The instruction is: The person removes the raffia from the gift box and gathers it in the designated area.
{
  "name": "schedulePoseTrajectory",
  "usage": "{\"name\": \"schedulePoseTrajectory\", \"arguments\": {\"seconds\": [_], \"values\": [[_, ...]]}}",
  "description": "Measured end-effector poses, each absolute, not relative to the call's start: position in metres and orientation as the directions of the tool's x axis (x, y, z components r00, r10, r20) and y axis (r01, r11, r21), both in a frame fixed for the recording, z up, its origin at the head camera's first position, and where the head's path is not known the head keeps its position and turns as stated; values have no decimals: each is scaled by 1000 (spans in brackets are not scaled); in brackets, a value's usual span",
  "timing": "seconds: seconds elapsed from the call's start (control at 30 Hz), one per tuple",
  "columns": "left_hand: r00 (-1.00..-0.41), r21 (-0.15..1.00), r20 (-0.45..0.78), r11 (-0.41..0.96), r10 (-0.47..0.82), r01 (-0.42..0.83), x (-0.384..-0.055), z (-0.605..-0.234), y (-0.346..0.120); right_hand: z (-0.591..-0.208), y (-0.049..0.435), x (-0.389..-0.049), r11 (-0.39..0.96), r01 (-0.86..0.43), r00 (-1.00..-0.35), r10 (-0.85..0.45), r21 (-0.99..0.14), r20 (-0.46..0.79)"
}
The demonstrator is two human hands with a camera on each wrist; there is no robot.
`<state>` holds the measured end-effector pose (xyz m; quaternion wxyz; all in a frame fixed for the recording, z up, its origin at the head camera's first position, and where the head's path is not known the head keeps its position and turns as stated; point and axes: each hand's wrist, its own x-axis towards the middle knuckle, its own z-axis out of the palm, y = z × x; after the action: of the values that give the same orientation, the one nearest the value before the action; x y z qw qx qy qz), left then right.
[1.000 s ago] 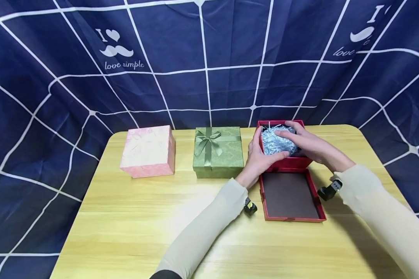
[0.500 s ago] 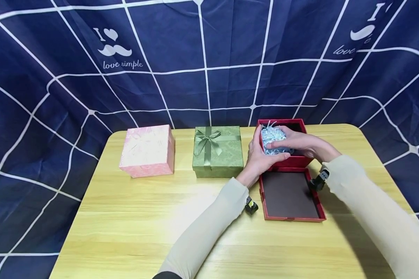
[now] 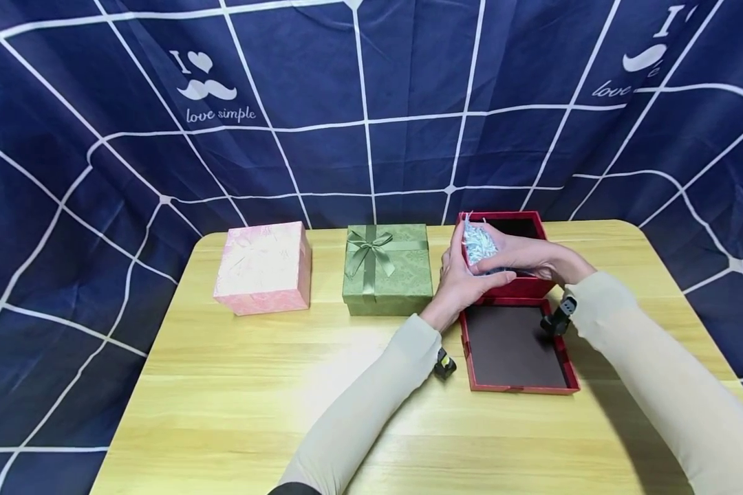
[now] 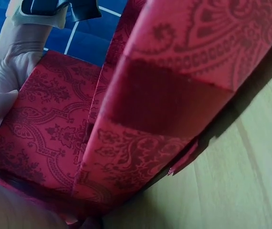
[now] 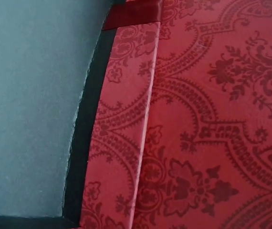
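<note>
At the right of the table, in the head view, stands a red patterned box without its lid. Pale blue shredded paper is bunched against its left inner wall. My left hand grips the box at its front left corner, fingers along the left side, thumb across the front. My right hand reaches in over the front wall, its fingers curled around the shredded paper and partly hidden by it. In the left wrist view, the left thumb lies near the front face of the box.
The red box lid lies dark inside up, directly in front of the box. Left of it are a green box with a ribbon bow and a pink box. A blue checked cloth hangs behind the wooden table.
My right hand has moved left inside the box, gathering the shredded paper toward the left wall. The box's dark right interior now shows more. The left hand stays in place.
</note>
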<state>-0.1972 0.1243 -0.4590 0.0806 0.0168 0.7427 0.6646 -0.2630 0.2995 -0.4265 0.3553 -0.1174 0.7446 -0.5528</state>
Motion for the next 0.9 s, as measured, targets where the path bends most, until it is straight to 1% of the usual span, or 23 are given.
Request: {"name": "schedulePoseTrajectory", "arguments": {"seconds": [0.13, 0.4, 0.57, 0.73, 0.9], "values": [[-985, 989, -104, 120, 136, -88, -198, -461, 126, -427, 301, -262, 348, 184, -712, -598, -919, -369], [-985, 988, -99, 132, 141, -80, -198, -460, 123, -427, 300, -260, 370, 159, -712, -599, -915, -366], [-983, 984, -116, 148, 139, -96, -200, -460, 122, -426, 301, -259, 347, 158, -746, -571, -925, -341], [-986, 986, -85, 158, 144, -62, -200, -458, 124, -422, 303, -257, 329, 165, -798, -510, -930, -322], [-986, 980, -105, 181, 133, -80, -198, -456, 124, -420, 303, -255, 326, 179, -824, -465, -928, -322]]}}
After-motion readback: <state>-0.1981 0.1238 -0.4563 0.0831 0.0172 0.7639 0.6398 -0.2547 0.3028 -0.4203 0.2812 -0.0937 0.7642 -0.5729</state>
